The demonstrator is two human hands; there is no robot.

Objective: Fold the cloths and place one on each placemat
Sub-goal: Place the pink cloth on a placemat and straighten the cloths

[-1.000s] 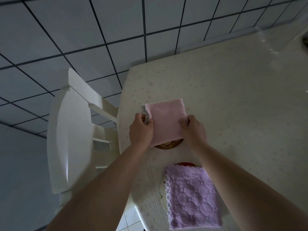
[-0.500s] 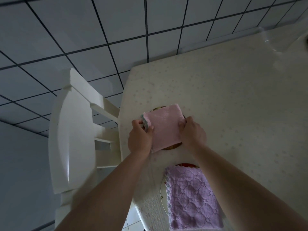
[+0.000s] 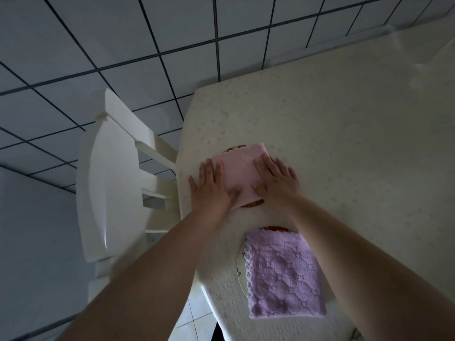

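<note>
I'm no longer pinching the pink cloth (image 3: 240, 173); left hand (image 3: 211, 187) and right hand (image 3: 277, 180) are now pressing it flat, fingers spread, onto the placemat (image 3: 251, 205) near the table (image 3: 344, 143)'s left edge. Purple cloth (image 3: 283, 274) already placed, so this one's nearly done.

A white wooden chair (image 3: 110, 183) stands beside the cream speckled table (image 3: 344, 134) (grey tiled floor (image 3: 98, 45) beneath)

Dim, bluish light; wide-angle bending at the edges, slight motion blur throughout.
</note>
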